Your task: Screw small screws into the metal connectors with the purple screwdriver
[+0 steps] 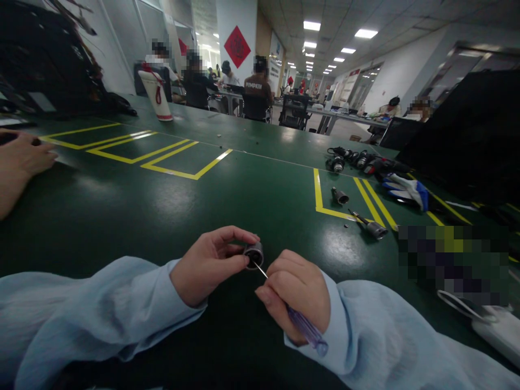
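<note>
Between thumb and fingers, my left hand [217, 262] grips a small round metal part [254, 251] with a hollow, dark open end facing right and toward me. My right hand [298, 287] is wrapped round the clear purple handle of a screwdriver [307, 329]. Its thin metal shaft reaches into the open end of the part; the tip is hidden inside. Both hands are just above the green table. Farther right lie a similar metal cup-shaped part [339, 195] and another one [376, 229] with a thin shaft beside it.
Yellow tape outlines mark the green table [260, 189]. Blue-and-white gloves [408, 190] and a cluster of dark metal parts [345, 158] lie at the right. A white cup [156, 95] stands at the back left. Another person's hand [24, 160] rests at the left edge.
</note>
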### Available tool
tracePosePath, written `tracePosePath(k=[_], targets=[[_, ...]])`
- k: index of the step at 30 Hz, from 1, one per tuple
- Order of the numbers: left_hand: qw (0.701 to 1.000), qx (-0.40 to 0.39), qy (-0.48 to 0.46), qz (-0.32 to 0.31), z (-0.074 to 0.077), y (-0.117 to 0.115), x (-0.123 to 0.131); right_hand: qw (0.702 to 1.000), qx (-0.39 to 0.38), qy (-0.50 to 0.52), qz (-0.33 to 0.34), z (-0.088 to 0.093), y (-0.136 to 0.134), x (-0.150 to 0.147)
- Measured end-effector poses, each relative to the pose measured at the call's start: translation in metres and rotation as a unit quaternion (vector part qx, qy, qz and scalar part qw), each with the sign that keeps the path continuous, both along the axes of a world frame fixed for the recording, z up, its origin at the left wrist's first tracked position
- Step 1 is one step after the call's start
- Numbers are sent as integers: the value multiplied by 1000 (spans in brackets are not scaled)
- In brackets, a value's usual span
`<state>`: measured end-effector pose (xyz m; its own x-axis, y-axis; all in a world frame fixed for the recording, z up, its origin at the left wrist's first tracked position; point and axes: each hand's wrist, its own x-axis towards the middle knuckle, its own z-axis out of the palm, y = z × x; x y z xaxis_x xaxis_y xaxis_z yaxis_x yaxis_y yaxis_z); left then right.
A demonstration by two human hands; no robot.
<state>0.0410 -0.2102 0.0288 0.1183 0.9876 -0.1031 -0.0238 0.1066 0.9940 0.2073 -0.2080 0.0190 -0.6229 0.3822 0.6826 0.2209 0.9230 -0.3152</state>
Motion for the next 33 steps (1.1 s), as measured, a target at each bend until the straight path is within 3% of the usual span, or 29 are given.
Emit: tracePosePath(k=[7,17,33], targets=[[999,49,16,10,-4,2,0,1000,26,-6,-1,-2,-1,-1],[999,41,31,-17,-1,1,0,1000,22,-1,-4,-4,1,-2],[999,29,19,-8,3,-1,2,1000,0,10,0,-4,-2,-2]])
